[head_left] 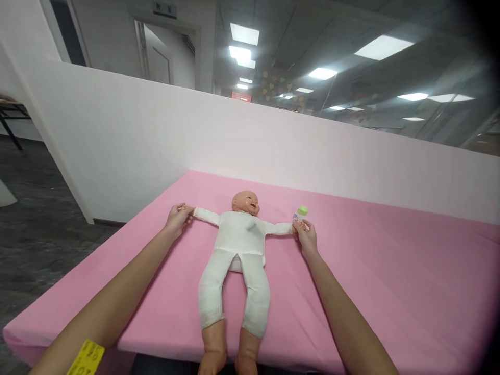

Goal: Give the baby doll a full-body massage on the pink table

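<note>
Both of my arms were stretched out over the pink sheet (390, 271), one to each side of the doll (238, 245), which lay on its back in the middle of the table with its arms spread wide and its bare feet hanging past the near edge. My left hand (177, 219) was closed around the doll's hand on that side, fingers wrapped over it, which as I judged it kept that arm pulled out straight. My right hand (307, 237) sat at the doll's other hand and pinched a small bottle with a green cap (300, 214) between thumb and fingertips, held upright just beyond the sleeve end; whether it also gripped the doll's hand I could not tell. A yellow tag (88, 358) showed on my left forearm. Behind the table ran a white partition wall (156, 146).
</note>
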Tool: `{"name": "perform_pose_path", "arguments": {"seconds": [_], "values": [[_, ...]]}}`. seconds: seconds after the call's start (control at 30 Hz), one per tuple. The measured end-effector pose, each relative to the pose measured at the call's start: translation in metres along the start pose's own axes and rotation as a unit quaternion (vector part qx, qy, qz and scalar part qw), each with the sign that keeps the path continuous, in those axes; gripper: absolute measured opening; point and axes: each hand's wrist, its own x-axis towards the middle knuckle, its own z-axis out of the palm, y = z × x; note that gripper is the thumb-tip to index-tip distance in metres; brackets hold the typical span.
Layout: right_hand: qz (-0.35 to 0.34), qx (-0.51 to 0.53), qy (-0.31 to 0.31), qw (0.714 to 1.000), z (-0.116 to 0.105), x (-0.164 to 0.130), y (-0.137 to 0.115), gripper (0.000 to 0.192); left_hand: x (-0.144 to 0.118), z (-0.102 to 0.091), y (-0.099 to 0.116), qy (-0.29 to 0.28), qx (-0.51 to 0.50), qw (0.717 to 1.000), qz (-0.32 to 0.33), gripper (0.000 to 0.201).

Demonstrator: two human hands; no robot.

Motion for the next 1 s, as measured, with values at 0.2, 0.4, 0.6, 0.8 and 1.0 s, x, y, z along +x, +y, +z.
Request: {"name": "perform_pose_path", "arguments": {"seconds": [0.2,0.4,0.6,0.8,1.0], "values": [[-0.062,-0.222,0.005,0.973,-0.01,-0.004,-0.004,0.069,0.001,-0.01,-0.002,0.012,0.09,0.996,-0.014,0.063],[-0.067,-0.284,-0.029,0.956,-0.014,-0.003,-0.006,0.058,-0.005,-0.024,0.016,0.052,0.329,0.94,0.071,0.056],[-0.072,-0.296,-0.037,0.952,-0.011,-0.001,-0.002,0.054,-0.036,0.0,0.046,-0.063,0.458,0.869,0.179,0.022],[-0.081,-0.278,-0.019,0.957,-0.011,-0.003,-0.004,0.055,-0.075,0.001,0.046,-0.382,0.395,0.832,0.072,0.037],[-0.088,-0.221,0.002,0.971,-0.012,-0.006,-0.004,0.062,-0.108,0.005,0.064,-0.463,0.385,0.792,0.099,0.038]]}}
